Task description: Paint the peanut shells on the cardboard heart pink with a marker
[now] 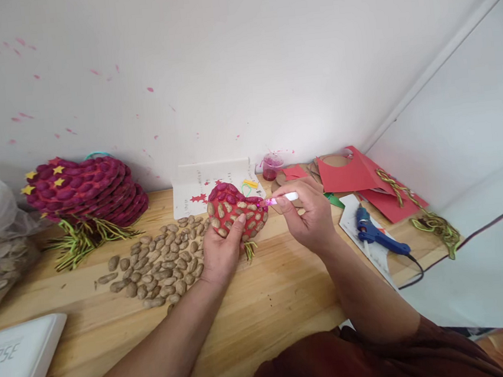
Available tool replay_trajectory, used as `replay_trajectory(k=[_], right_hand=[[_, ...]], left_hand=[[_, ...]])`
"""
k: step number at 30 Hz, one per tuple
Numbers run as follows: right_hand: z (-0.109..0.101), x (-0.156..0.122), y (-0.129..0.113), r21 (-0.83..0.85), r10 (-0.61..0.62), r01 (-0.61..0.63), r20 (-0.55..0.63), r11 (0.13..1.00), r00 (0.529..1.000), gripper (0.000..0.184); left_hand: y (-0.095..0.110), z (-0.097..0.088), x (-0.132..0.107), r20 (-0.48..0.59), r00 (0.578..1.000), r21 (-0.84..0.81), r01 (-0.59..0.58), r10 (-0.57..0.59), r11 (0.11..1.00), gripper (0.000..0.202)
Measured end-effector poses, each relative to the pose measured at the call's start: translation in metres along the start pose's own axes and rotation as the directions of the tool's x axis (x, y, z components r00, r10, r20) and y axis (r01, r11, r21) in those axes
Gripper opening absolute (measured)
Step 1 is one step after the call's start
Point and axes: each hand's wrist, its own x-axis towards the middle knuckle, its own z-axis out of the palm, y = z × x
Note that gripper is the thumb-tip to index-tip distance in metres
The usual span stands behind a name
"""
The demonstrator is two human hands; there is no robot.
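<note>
My left hand (222,252) grips a red cutout (226,219) covered with peanut shells, its thumb across the front. Shells along the top and right edge are painted purple, while the lower ones keep their tan colour. Green yarn ends hang below it. In my right hand (308,214), a white-handled paintbrush (285,198) is pinched, its purple-stained tip against the cutout's right edge. Many loose peanuts (165,265) lie on the table left of my left hand. Behind the cutout rests a white sheet (180,189) with small red stars. A cup of purple paint (271,167) stands by the wall.
At left are a stack of finished purple peanut pieces (87,189) with yarn fringes, a plastic bag of peanuts (0,260) and a white device (23,364). Right lie red card sheets (352,173), green yarn (437,227) and a blue glue gun (378,232) with its cord.
</note>
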Motion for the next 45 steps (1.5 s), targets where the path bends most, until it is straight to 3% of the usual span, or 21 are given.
replay_trajectory(k=[45], right_hand=[[-0.0069, 0.0026, -0.0047, -0.027, -0.135, 0.141, 0.165, 0.990, 0.977, 0.013]], left_hand=[[0.0048, 0.0016, 0.0003, 0.006, 1.000, -0.030, 0.013, -0.012, 0.999, 0.044]])
